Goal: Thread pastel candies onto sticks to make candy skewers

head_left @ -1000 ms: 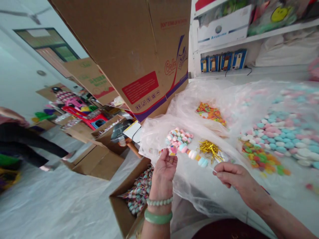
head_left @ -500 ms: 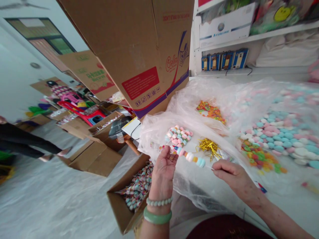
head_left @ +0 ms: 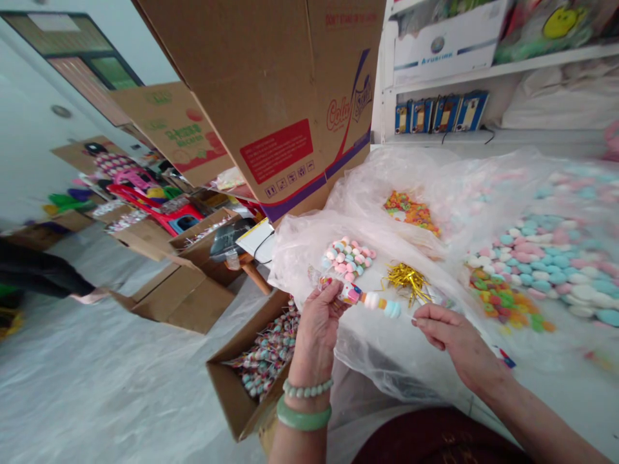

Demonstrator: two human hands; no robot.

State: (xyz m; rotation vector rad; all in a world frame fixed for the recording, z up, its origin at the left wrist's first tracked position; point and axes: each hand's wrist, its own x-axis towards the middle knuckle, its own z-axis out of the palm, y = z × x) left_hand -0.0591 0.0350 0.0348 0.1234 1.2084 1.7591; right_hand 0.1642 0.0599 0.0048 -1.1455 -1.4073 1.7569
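A skewer of pastel candies (head_left: 382, 304) spans the space between my hands. My left hand (head_left: 322, 312), with a bead bracelet and a green bangle on the wrist, pinches a clear printed wrapper (head_left: 349, 292) that covers the skewer's left end. Closed on the thin stick at the right end is my right hand (head_left: 447, 332). Behind the skewer lie a small pile of pink, white and blue candies (head_left: 349, 258) and a bunch of gold ties (head_left: 407, 281), both on clear plastic sheeting (head_left: 304, 241).
Fruit-coloured ring candies (head_left: 507, 299) and a large pastel candy heap (head_left: 546, 258) lie to the right. A carton of finished skewers (head_left: 265, 361) stands at lower left. A tall cardboard box (head_left: 271, 84) rises behind. A person's legs (head_left: 43, 267) show at far left.
The wrapper now covers more of the skewer's left end, hiding some candies there. My right hand has shifted slightly right. The person's legs at far left have moved left.
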